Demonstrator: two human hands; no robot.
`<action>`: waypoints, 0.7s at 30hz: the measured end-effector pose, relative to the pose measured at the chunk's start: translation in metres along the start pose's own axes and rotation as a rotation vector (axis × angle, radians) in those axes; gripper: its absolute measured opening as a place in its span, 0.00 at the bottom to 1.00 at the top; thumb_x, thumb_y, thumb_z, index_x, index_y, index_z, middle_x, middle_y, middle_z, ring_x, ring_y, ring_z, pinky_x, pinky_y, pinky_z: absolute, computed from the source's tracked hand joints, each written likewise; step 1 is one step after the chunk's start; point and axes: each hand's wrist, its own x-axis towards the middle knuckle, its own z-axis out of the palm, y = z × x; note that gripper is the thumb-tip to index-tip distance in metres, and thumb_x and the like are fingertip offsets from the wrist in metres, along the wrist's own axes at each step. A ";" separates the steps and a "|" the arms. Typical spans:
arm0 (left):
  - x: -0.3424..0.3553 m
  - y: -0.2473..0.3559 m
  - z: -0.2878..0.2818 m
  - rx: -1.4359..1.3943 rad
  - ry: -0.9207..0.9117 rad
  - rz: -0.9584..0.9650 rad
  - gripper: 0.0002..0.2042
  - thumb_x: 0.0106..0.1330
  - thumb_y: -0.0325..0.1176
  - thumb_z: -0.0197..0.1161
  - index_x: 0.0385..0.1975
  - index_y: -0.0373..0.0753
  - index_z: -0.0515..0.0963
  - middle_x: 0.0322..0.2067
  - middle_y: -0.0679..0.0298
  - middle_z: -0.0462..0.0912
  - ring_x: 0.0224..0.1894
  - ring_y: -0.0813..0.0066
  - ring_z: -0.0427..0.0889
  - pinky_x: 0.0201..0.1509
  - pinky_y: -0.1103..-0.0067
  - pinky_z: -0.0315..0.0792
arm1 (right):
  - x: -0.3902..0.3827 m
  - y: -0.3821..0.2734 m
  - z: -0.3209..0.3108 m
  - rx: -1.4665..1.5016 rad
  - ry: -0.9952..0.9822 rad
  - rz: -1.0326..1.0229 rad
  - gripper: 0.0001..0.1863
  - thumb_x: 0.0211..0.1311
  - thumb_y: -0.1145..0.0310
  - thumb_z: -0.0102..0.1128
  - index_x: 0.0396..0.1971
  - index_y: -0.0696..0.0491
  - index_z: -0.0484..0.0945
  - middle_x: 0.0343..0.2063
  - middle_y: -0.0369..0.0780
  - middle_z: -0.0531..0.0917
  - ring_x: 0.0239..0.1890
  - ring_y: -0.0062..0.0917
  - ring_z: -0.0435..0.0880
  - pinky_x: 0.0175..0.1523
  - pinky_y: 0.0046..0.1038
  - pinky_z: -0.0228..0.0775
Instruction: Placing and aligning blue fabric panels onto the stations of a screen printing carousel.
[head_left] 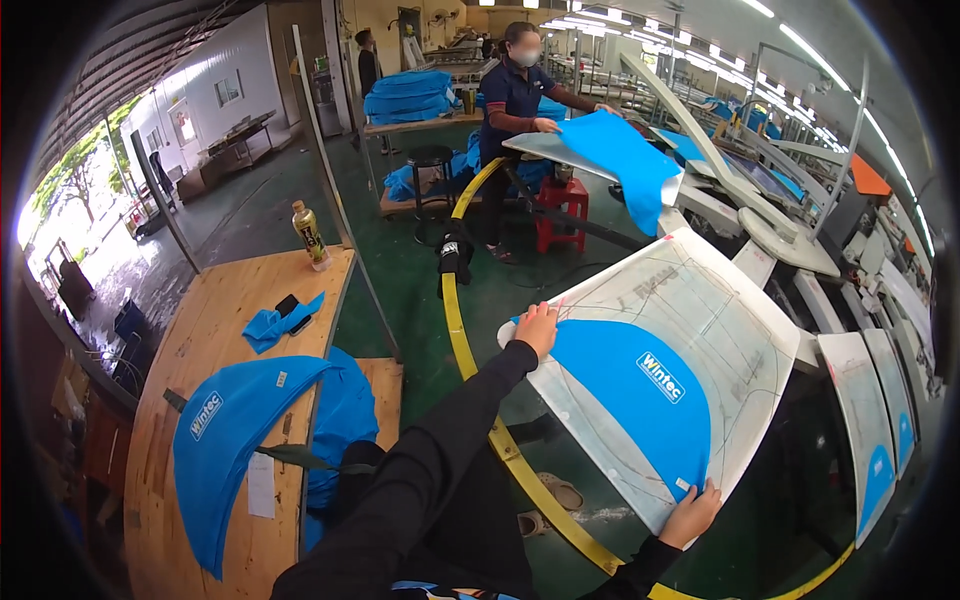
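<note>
A curved blue fabric panel (pixel 640 380) with a white printed logo lies on a pale printing board (pixel 745 330) marked with drawn lines. My left hand (pixel 537 329) has the panel's upper left tip, fingers bent over it near the board's edge. At the lower corner, beside a small white mark, my right hand (pixel 692 514) pinches the fabric edge between thumb and fingers. Between the two hands the panel rests mostly flat.
Left of me, a wooden table (pixel 160 400) carries a stack of similar blue panels (pixel 230 405), a blue scrap (pixel 283 322) and a bottle (pixel 311 236). A yellow curved rail (pixel 540 485) runs under the board. Across it, a co-worker (pixel 515 105) handles blue fabric (pixel 620 155). More boards (pixel 855 400) stand right.
</note>
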 end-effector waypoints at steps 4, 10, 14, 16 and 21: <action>0.002 0.002 0.000 -0.020 0.048 0.023 0.09 0.57 0.32 0.61 0.38 0.40 0.74 0.39 0.59 0.77 0.48 0.59 0.72 0.48 0.65 0.62 | -0.002 0.005 -0.004 0.088 -0.040 0.030 0.10 0.53 0.75 0.61 0.35 0.60 0.74 0.34 0.45 0.75 0.40 0.42 0.74 0.45 0.36 0.66; -0.008 0.020 -0.031 -0.288 -0.354 -0.217 0.13 0.55 0.42 0.64 0.35 0.41 0.77 0.35 0.59 0.82 0.42 0.61 0.79 0.49 0.63 0.60 | 0.004 -0.026 0.006 0.811 -0.145 0.071 0.09 0.58 0.72 0.61 0.33 0.59 0.71 0.28 0.39 0.73 0.33 0.27 0.73 0.41 0.29 0.65; -0.036 0.054 -0.064 -0.945 -0.460 -0.022 0.18 0.61 0.46 0.63 0.39 0.37 0.78 0.32 0.62 0.80 0.41 0.76 0.77 0.43 0.76 0.70 | 0.001 -0.091 0.007 0.884 -0.101 -0.117 0.10 0.64 0.68 0.57 0.32 0.58 0.68 0.25 0.36 0.71 0.28 0.21 0.70 0.36 0.25 0.64; -0.070 0.085 -0.083 -1.170 -0.347 -0.039 0.19 0.63 0.44 0.62 0.43 0.33 0.76 0.34 0.63 0.79 0.40 0.81 0.75 0.42 0.83 0.70 | -0.004 -0.132 -0.004 0.979 -0.095 -0.109 0.10 0.65 0.68 0.57 0.31 0.58 0.67 0.24 0.36 0.71 0.28 0.20 0.69 0.36 0.25 0.63; -0.137 0.118 -0.171 -1.517 -0.453 0.083 0.21 0.67 0.41 0.60 0.54 0.33 0.72 0.50 0.64 0.75 0.53 0.78 0.71 0.58 0.79 0.65 | -0.033 -0.219 -0.056 1.270 -0.158 -0.185 0.05 0.64 0.75 0.53 0.31 0.58 0.67 0.26 0.38 0.71 0.32 0.21 0.70 0.39 0.23 0.63</action>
